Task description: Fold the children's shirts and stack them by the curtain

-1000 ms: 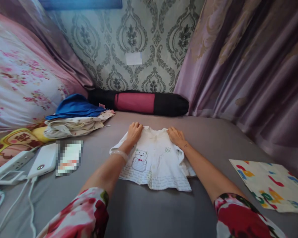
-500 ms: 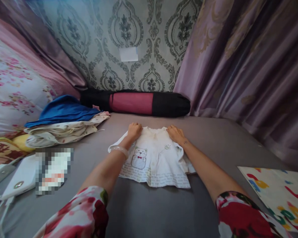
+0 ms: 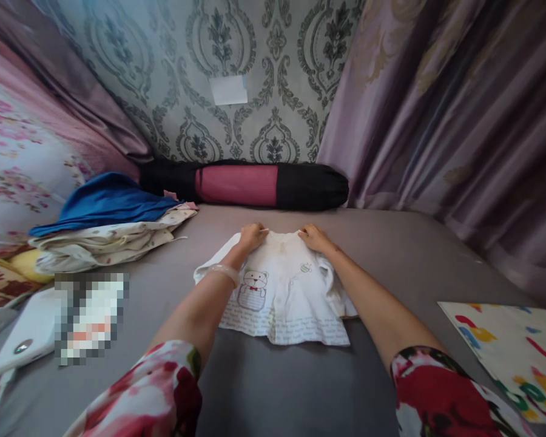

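Note:
A small white shirt (image 3: pixel 284 291) lies spread flat on the grey bed sheet (image 3: pixel 273 388), its collar pointing away from me. A bear is printed on its left front, a small bee on the other side, and lines of lettering run along the hem. My left hand (image 3: pixel 253 235) pinches the shirt at the left of the collar. At the collar's right side, my right hand (image 3: pixel 315 237) has its fingers closed on the fabric. My forearms partly cover both sleeves of the shirt.
A black and pink rolled bag (image 3: pixel 236 185) lies against the patterned wall. Folded clothes (image 3: pixel 113 206), a white power bank (image 3: pixel 31 331) with cables and a blurred-out item (image 3: pixel 93 318) are on the left. A colourful printed sheet (image 3: pixel 509 352) lies at right.
Both hands have moved slightly inward along the shoulders to the collar and now pinch the fabric there. The view has shifted slightly; the shirt stays flat.

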A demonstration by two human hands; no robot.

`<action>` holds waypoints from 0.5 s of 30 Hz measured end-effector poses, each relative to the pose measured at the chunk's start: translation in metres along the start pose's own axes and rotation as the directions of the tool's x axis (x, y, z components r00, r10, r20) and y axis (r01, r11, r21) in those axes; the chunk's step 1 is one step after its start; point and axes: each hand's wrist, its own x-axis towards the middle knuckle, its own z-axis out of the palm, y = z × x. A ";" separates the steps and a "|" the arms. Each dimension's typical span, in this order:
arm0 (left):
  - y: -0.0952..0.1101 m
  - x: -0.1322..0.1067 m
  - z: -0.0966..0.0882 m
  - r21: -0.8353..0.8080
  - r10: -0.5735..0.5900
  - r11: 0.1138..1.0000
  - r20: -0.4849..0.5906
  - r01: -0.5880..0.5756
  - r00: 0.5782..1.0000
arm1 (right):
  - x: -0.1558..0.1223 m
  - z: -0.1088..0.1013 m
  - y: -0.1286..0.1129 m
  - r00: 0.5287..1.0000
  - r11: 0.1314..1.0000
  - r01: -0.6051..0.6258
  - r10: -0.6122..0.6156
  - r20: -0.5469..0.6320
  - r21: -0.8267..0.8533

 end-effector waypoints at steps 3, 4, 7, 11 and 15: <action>-0.001 -0.004 0.006 0.005 -0.011 1.000 -0.067 0.012 0.998 | -0.004 0.005 -0.001 1.000 1.000 -0.021 0.021 -0.023 -0.016; -0.001 -0.005 0.008 0.007 -0.014 1.000 -0.082 0.015 0.997 | -0.005 0.007 -0.002 0.999 0.999 -0.028 0.027 -0.029 -0.024; 0.000 -0.007 0.011 0.015 -0.011 1.000 -0.097 0.012 0.995 | -0.005 0.009 -0.004 0.998 0.999 -0.035 0.034 -0.052 -0.017; 0.003 -0.011 0.011 0.070 0.000 0.998 -0.119 0.009 0.993 | -0.001 -0.004 0.001 0.992 0.967 -0.127 0.127 0.017 0.222; 0.018 -0.020 0.010 0.118 0.110 0.989 -0.188 -0.089 0.976 | -0.012 -0.026 0.019 0.955 0.872 -0.297 0.272 0.119 0.390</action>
